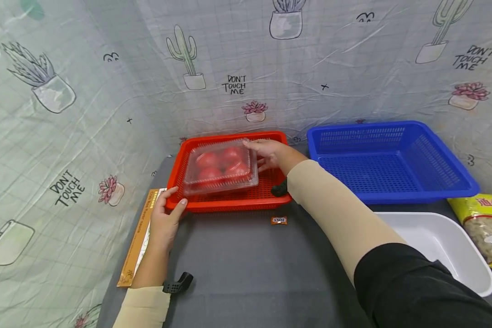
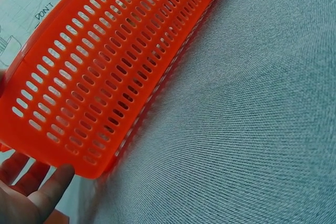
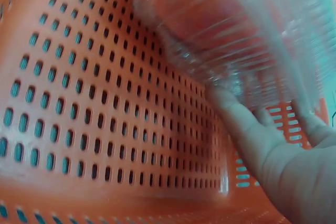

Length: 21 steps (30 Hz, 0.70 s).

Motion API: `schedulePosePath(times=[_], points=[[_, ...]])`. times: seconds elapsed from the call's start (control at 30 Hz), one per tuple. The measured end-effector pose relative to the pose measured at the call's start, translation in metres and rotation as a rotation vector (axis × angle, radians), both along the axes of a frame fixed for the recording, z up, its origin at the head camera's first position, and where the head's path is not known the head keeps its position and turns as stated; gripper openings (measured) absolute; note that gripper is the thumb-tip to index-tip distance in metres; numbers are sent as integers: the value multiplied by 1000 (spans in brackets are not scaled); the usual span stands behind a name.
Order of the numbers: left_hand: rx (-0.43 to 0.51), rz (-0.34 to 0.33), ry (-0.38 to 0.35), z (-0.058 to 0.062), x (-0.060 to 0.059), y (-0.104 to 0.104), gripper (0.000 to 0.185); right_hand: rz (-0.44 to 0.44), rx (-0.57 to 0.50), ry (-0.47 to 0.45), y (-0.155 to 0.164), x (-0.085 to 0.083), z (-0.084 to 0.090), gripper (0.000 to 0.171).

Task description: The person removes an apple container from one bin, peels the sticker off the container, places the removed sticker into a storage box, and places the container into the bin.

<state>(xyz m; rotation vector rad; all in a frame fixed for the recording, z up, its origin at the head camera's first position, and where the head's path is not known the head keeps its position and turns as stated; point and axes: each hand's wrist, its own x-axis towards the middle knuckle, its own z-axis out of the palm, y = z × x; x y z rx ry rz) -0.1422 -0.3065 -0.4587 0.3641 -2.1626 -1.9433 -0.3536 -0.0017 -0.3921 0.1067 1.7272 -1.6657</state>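
A clear plastic clamshell box with several red tomatoes inside is over the red basket, slightly tilted. My right hand grips the box by its right side, thumb near the top edge and fingers lower down. In the right wrist view the box is blurred, above the basket's slotted floor. My left hand holds the basket's near left corner. The left wrist view shows thumb and fingers about that corner, partly out of frame.
A blue basket stands at the right, with a white tray before it. A yellow-topped bag lies at the far right. A small orange-wrapped packet lies before the red basket. An orange-brown sauce box lies beside the left forearm.
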Motion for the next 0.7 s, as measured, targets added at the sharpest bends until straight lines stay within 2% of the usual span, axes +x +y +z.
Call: schedulePosePath(times=[0.17, 0.4, 0.53, 0.7], points=[[-8, 2, 5, 0, 0, 0, 54, -42, -5, -75, -1, -2, -4, 79], [-5, -14, 9, -3, -3, 2, 55, -78, 21, -111, 1, 1, -7, 75], [4, -26, 16, -4, -5, 2, 55, -97, 40, -95, 3, 4, -3, 77], [-44, -33, 12, -2, -8, 2, 56, -92, 138, -6, 9, 10, 18, 85]])
